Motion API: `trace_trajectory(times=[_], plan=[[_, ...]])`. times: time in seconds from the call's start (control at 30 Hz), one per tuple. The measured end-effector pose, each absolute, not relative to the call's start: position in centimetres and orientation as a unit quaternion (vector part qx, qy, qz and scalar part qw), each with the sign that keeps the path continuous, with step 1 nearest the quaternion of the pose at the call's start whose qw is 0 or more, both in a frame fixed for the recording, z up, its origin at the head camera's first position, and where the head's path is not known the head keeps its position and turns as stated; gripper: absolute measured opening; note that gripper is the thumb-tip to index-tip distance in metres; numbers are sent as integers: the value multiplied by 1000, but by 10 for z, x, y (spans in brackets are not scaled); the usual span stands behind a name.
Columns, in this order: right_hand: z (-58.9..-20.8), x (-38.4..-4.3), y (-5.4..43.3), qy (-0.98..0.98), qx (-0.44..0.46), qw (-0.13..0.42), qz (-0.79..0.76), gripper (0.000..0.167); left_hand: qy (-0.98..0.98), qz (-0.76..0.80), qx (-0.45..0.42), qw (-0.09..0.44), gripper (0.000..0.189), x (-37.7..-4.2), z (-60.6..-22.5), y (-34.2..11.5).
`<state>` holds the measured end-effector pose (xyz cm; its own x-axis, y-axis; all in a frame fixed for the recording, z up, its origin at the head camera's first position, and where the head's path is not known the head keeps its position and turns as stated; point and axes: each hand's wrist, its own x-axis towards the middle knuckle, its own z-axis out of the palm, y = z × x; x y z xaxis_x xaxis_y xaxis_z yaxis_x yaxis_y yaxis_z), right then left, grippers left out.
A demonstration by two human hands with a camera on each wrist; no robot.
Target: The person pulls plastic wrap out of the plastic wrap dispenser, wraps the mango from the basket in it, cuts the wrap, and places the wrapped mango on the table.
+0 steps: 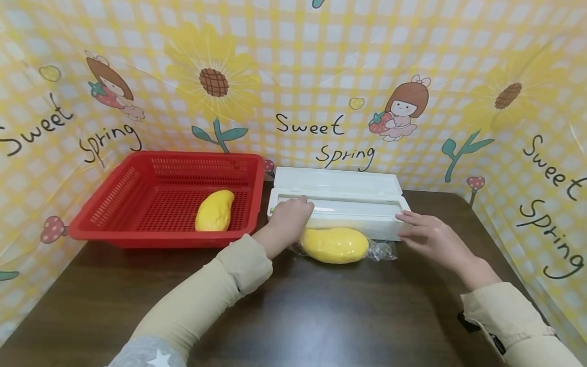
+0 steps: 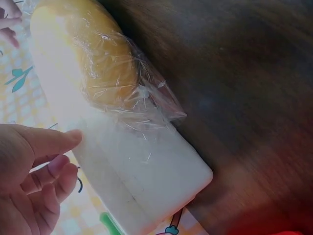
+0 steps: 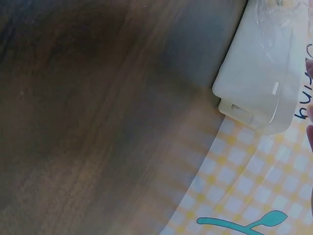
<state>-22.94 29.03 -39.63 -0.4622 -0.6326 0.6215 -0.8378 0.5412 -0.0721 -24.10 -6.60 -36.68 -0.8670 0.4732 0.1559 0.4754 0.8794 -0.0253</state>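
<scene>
A white cling film box [image 1: 353,228] stands on the table, its hinged lid raised at the back and a pale roll inside. Against its front lies a yellow mango-shaped fruit [image 1: 337,245] wrapped in clear film [image 2: 151,88], which bunches at its ends. At the box's left end, my left hand [image 1: 291,221] has its fingers loosely curled; in the left wrist view its thumb tip is right at the box edge, apart from the other fingers. My right hand [image 1: 433,239] reaches to the box's right end with fingers fairly straight, the fingertips at the corner.
On the left stands a red plastic basket [image 1: 165,239] with an unwrapped yellow fruit [image 1: 214,210] inside. Behind the dark wooden table [image 1: 312,321] hangs a yellow checked cloth [image 1: 316,61] with printed flowers and figures.
</scene>
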Motion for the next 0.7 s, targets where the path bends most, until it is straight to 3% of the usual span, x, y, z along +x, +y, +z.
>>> trace_trajectory(times=[0.23, 0.7], plan=[[-400, -224, 289, -828, 467, 249, 189, 59, -962, -11, -258, 85, 16, -237, -367, -69], [-411, -219, 295, -841, 463, 218, 175, 57, -955, -30, -292, 39, 17, -220, -373, -71]])
